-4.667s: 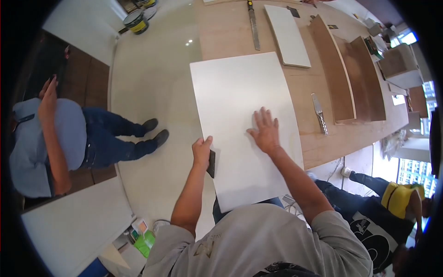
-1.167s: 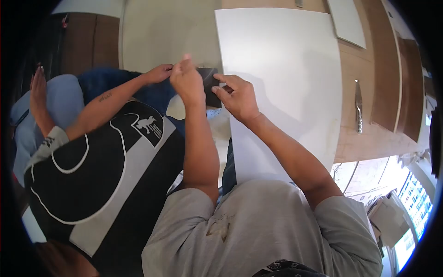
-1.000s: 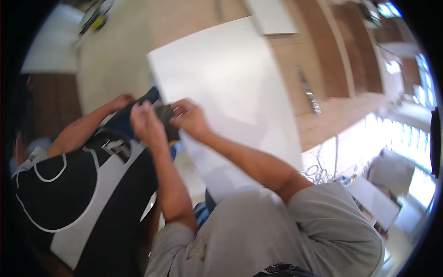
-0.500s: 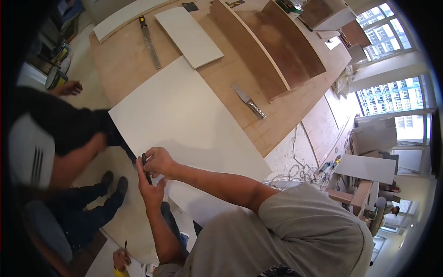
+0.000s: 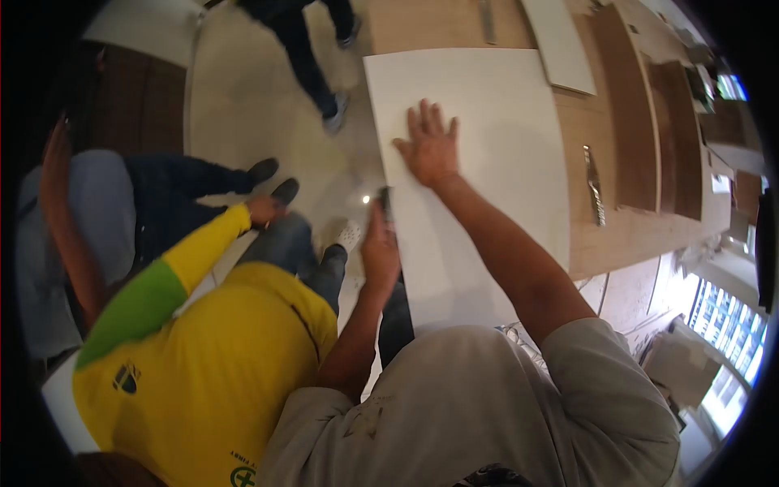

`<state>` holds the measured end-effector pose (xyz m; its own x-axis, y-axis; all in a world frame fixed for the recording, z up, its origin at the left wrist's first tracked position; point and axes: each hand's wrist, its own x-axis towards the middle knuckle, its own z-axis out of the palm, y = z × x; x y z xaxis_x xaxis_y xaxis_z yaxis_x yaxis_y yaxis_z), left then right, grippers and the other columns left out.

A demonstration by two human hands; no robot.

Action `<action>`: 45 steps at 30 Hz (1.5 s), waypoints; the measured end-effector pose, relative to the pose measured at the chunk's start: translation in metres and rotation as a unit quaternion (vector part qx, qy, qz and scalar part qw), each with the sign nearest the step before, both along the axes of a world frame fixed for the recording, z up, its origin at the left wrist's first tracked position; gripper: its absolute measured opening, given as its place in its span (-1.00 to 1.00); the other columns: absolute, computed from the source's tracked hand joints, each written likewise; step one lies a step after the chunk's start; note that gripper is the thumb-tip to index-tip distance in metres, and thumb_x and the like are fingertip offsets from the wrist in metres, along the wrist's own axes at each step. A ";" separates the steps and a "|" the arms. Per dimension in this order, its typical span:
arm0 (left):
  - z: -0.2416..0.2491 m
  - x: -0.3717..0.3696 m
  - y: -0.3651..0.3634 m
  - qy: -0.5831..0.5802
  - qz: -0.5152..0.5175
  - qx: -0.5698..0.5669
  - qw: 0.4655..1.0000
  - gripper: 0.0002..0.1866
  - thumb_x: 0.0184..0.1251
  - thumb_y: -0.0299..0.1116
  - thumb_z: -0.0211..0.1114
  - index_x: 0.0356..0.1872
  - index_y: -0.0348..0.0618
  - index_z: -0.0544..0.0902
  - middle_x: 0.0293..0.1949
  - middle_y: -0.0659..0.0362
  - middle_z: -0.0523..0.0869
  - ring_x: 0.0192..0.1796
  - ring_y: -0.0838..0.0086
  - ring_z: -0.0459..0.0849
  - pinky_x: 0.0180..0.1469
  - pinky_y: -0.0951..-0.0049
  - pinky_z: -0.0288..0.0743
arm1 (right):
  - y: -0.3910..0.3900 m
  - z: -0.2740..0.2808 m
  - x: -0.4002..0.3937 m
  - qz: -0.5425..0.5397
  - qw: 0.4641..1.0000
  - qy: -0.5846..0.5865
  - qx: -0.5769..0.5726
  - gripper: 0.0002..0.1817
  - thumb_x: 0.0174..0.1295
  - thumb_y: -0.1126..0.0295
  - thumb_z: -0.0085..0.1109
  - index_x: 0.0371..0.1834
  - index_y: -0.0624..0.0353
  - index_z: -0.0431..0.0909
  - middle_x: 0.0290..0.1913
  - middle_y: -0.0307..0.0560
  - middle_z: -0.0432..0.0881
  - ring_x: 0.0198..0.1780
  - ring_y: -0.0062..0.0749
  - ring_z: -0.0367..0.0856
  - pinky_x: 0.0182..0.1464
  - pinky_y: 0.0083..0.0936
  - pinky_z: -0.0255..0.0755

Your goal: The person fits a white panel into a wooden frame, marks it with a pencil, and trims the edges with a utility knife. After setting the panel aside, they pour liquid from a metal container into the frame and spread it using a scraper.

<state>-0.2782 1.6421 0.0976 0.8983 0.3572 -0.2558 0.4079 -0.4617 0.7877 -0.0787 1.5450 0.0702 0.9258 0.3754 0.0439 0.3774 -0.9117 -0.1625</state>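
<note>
A large white board (image 5: 495, 203) lies on a wooden work surface, its left edge facing the floor. My right hand (image 5: 430, 150) is flat on it with the fingers spread. Beside that left edge, my left hand (image 5: 380, 252) is closed around a small dark tool (image 5: 385, 204), held upright against the edge. The tool is blurred, and I cannot tell its exact kind. To the right of the board, a tool with a flat blade and shiny patterned handle (image 5: 595, 187) lies on the wood.
A narrower white panel (image 5: 560, 45), a metal blade (image 5: 488, 20) and a brown wooden frame (image 5: 629, 105) lie farther along the wooden surface (image 5: 580, 235). A person in a yellow shirt (image 5: 219, 349) is close on my left. Other people's legs (image 5: 304, 61) show beyond.
My hands have parted: the right moved from the dark tool onto the board, while the left keeps the tool at the edge. The view has swung left, bringing the yellow-shirted person into sight.
</note>
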 end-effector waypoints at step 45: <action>-0.061 0.190 0.036 -0.166 0.060 -0.148 0.973 -0.47 0.61 -0.28 0.11 0.52 -0.16 0.43 -0.10 0.10 0.74 -0.15 0.48 0.62 0.11 0.45 0.54 | 0.042 0.003 0.115 0.050 0.995 -0.033 -0.082 -0.40 0.60 -0.09 -0.29 0.66 -0.35 0.15 0.73 -0.16 -0.02 0.69 0.27 -0.18 0.48 0.66 -0.19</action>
